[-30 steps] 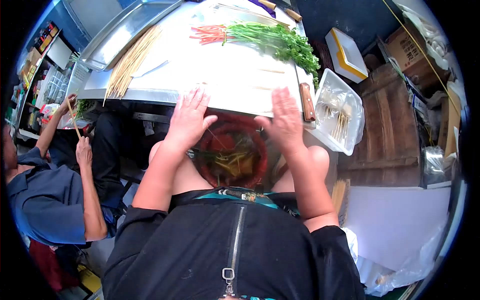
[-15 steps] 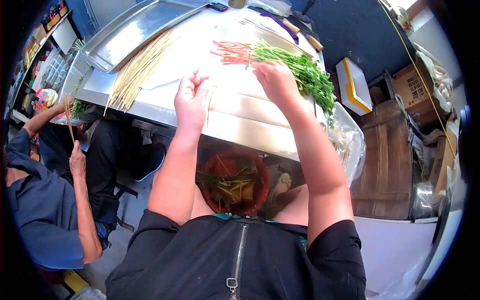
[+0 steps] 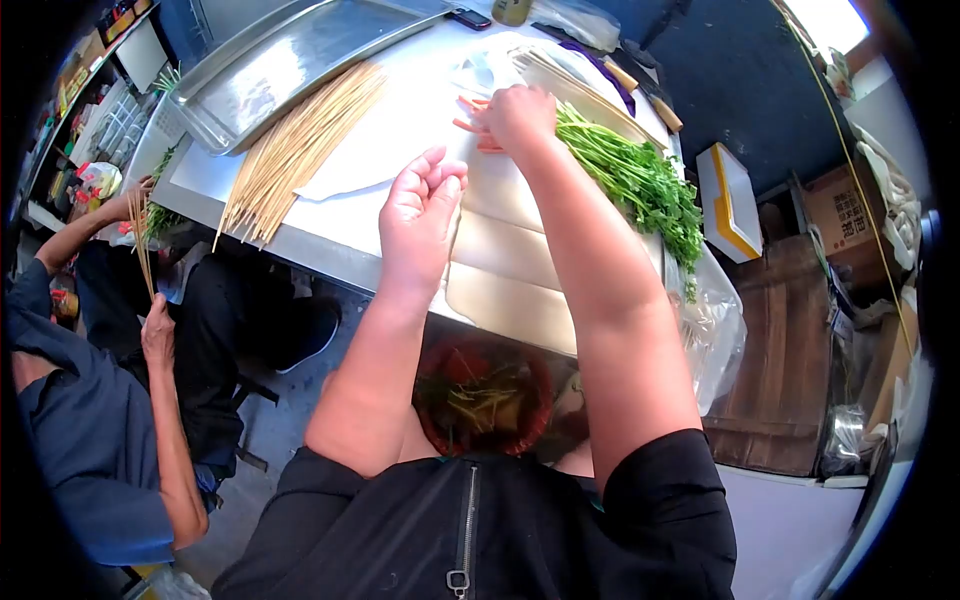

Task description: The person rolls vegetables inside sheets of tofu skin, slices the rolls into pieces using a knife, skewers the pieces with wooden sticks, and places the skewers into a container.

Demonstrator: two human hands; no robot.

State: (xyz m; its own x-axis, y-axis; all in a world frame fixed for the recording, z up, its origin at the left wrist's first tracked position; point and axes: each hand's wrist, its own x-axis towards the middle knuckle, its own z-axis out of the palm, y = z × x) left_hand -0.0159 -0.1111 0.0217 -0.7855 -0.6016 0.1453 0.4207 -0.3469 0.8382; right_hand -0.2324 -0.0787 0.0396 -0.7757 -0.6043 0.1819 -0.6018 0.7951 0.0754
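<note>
Strips of red food (image 3: 468, 126) lie sideways on the table (image 3: 415, 115), at the nearer right hand's (image 3: 517, 120) fingertips; whether its grip holds any, I cannot tell. Left hand (image 3: 425, 215): loosely curled, empty, farther off.

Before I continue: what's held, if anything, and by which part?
Left hand holds nothing visible; right hand is at the red strips, any grip hidden.

Both hands (image 3: 422, 215) forward, partly curled

White table (image 3: 415, 100) | metal tray (image 3: 290, 75) | thin sticks (image 3: 300, 150) | leafy greens (image 3: 635, 170) | pale slabs (image 3: 500, 245)
</note>
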